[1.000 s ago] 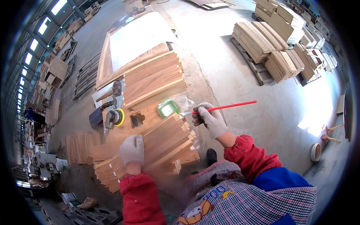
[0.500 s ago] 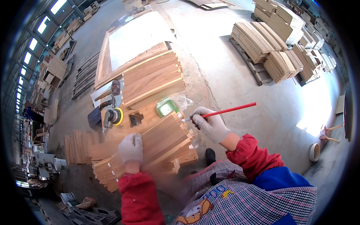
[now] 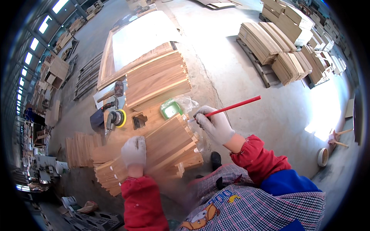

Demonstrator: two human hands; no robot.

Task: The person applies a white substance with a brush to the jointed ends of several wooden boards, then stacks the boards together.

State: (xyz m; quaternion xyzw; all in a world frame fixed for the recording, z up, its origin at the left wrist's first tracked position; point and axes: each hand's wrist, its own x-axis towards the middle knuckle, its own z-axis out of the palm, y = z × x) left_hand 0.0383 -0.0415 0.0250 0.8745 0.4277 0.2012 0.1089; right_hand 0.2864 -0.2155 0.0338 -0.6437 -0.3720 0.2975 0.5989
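My right hand [image 3: 216, 126], in a whitish glove with dark-smudged fingertips, is closed around a thin brush with a red handle [image 3: 241, 106]. Its pale tip points down-left at the notched right end of a stack of wooden boards [image 3: 165, 140]. Whether the tip touches the wood I cannot tell. My left hand [image 3: 134, 151], gloved too, rests closed on the boards' left part; its curled fingers hide what they hold, if anything. Small white spots show on the boards' ends. Just beyond the brush tip stands a green tub [image 3: 170, 109] with white contents, beside crumpled clear plastic [image 3: 187, 103].
Past the tub lies another stack of boards [image 3: 156, 82]. A sander with a yellow pad [image 3: 116, 119], a mallet [image 3: 115, 91] and a dark cut-out [image 3: 139, 121] are left of it. Upright slats [image 3: 82, 150] stand at left; loaded pallets [image 3: 266, 44] at far right.
My right hand has shifted slightly up and left, and the brush's handle has tilted up a little. My left hand stays on the boards.
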